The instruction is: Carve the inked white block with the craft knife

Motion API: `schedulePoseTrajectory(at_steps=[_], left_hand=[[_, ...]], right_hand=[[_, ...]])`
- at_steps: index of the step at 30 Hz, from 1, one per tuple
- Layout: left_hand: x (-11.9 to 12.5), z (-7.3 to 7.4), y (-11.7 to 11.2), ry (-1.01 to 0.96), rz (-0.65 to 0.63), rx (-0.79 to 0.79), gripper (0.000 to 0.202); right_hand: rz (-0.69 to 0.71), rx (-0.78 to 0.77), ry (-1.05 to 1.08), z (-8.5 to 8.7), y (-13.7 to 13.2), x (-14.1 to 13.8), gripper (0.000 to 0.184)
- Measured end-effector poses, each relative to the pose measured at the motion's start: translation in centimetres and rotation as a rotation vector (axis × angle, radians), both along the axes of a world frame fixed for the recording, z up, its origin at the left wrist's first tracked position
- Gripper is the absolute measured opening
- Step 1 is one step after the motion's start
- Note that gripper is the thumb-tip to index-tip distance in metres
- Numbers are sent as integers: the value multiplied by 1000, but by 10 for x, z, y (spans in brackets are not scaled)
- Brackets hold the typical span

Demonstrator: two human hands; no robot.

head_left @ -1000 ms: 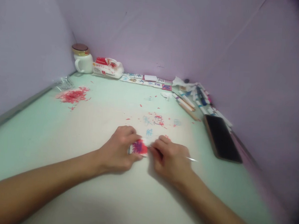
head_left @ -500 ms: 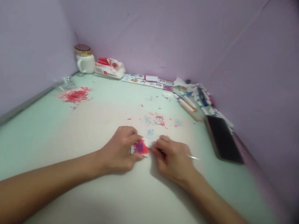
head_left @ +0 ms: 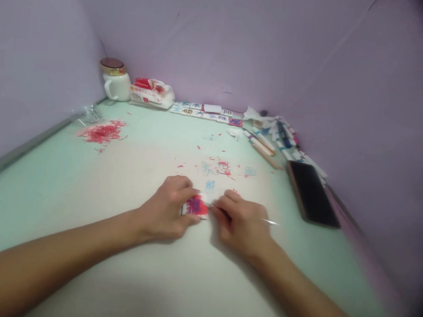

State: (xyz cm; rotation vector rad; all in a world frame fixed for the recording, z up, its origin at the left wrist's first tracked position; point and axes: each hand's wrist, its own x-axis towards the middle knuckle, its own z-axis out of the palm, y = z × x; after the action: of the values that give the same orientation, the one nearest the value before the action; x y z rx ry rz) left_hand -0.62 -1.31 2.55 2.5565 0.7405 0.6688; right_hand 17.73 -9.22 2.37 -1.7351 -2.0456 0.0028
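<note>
My left hand pinches a small flat block between thumb and fingers, pressing it on the table. Its face is coloured red, with a purple written character on the left part. My right hand is closed round a slim carving tool; its shiny back end sticks out behind the hand. The front end points left at the block's right edge, and blur hides whether it touches. Just beyond the hands, blue characters and red shavings mark the tabletop.
A heap of red shavings lies at left. Along the back stand a lidded white mug, a wipes packet and rows of lettered tiles. Markers and a black phone lie at right. Purple walls enclose the table.
The whole view has shifted slightly, so everything appears a little further left and up. Both hands keep their grips, and the tool stays at the block's right edge.
</note>
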Motion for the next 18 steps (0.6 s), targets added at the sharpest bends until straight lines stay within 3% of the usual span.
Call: schedulePoseTrajectory(at_steps=[8,18], left_hand=[[0,1,-1,-6,5,0,24],[-1,2,-1,-8,-10,16,25]], right_hand=[[136,3,-84,5,6,10,21],[199,-13,-106,9,9,15,21]])
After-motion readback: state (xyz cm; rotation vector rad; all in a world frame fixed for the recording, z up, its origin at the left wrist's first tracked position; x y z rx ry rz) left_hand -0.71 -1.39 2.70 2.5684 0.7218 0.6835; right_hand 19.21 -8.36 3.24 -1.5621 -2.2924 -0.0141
